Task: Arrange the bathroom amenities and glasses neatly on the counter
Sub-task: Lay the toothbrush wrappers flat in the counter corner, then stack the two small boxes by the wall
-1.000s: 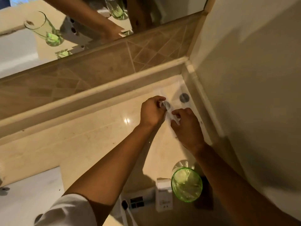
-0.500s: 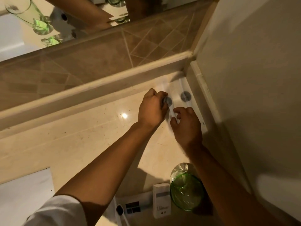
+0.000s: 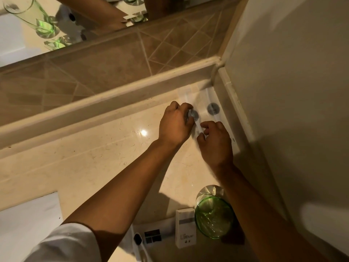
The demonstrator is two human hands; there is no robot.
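Observation:
Two long white amenity packets with round grey labels lie side by side in the counter's far right corner. My left hand (image 3: 175,123) grips the nearer packet (image 3: 196,121) at its grey label, and my right hand (image 3: 215,140) pinches its lower end. The second packet (image 3: 214,108) lies against the side wall, untouched. A green glass (image 3: 214,216) stands near the front right under my right forearm. A small white box (image 3: 185,227) sits beside it.
The beige marble counter (image 3: 94,157) ends at a raised ledge below a tiled backsplash and mirror (image 3: 37,25), which reflects another green glass. A white wall closes the right side. A flat packet (image 3: 153,234) and a wrapped toothbrush (image 3: 138,242) lie at the front edge.
Both hands have slid the nearer packet a little toward the back corner, closer to the second packet. The view has shifted slightly.

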